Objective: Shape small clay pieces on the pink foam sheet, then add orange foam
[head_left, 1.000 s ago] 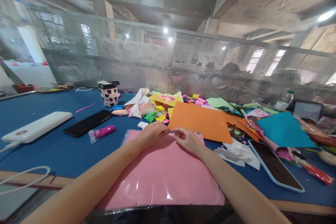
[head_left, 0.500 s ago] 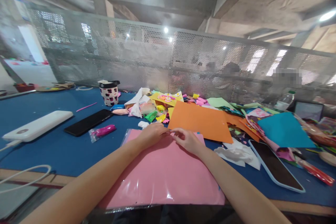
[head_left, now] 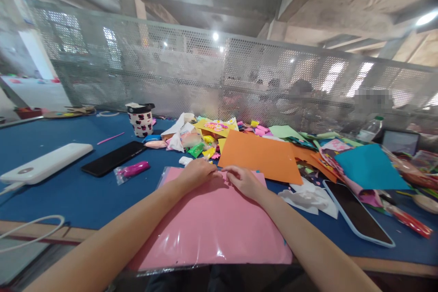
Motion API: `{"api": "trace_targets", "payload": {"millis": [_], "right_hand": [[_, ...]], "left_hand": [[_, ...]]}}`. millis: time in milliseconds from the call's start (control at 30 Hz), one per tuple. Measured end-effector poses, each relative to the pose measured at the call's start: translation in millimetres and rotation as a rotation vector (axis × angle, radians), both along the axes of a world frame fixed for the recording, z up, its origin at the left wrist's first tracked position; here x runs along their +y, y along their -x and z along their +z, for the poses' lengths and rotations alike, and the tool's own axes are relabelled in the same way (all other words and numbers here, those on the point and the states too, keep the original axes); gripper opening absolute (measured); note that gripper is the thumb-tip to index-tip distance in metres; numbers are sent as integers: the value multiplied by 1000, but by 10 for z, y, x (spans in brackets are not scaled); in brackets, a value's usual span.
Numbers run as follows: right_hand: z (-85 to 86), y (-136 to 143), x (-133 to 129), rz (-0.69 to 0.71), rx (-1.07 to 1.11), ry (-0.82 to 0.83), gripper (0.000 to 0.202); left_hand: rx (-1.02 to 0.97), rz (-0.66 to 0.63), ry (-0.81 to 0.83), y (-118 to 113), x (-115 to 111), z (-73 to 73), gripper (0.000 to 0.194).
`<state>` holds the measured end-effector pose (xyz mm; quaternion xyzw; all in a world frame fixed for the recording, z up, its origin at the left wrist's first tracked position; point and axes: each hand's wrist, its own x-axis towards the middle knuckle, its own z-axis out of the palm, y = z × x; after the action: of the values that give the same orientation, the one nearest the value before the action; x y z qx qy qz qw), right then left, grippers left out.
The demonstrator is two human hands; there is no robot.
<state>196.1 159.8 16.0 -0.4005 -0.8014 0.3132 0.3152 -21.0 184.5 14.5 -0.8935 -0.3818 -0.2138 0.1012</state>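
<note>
A pink paper sheet (head_left: 212, 223) in a clear plastic sleeve lies in front of me, its near end reaching past the table edge. Over its far end, my left hand (head_left: 198, 174) has its fingers bent and drawn together. Facing it, with a small gap between, is my right hand (head_left: 243, 182), thumb and fingers curled inward. Anything at the fingertips of either hand is too small or hidden to make out. Just beyond the hands sit a white clay lump (head_left: 185, 161) and an orange paper sheet (head_left: 260, 155).
Bagged clay, including a green packet (head_left: 196, 150), is heaped behind my hands. On the left are a patterned cup (head_left: 141, 122), a black phone (head_left: 114, 159), a magenta clay packet (head_left: 135, 169) and a white power bank (head_left: 48, 163). Rightward lie crumpled tissue (head_left: 313, 198), another phone (head_left: 357, 214) and blue paper (head_left: 371, 166).
My fingertips have moved slightly apart, the left hand shifting a little to the left. The whole view has also shifted slightly; the sheet and surrounding things stay in place.
</note>
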Motion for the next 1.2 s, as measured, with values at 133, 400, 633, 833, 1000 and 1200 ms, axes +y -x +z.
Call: {"api": "trace_targets", "payload": {"millis": [133, 400, 633, 833, 1000, 1200], "right_hand": [[-13, 1, 8, 20, 24, 12, 32], [-11, -4, 11, 10, 17, -30, 32], [11, 4, 13, -18, -31, -108, 28], [40, 28, -9, -33, -52, -245, 18], [-11, 50, 55, -9, -50, -489, 12], [-48, 49, 97, -52, 43, -532, 14]], "left_hand": [[9, 3, 36, -24, -54, 27, 39], [-137, 21, 142, -55, -82, 38, 20], [-307, 6, 302, -17, 5, -7, 20], [-486, -79, 522, -57, -45, 54, 15], [-576, -122, 709, -73, -23, 37, 21], [-638, -116, 834, -64, -7, 47, 29]]}}
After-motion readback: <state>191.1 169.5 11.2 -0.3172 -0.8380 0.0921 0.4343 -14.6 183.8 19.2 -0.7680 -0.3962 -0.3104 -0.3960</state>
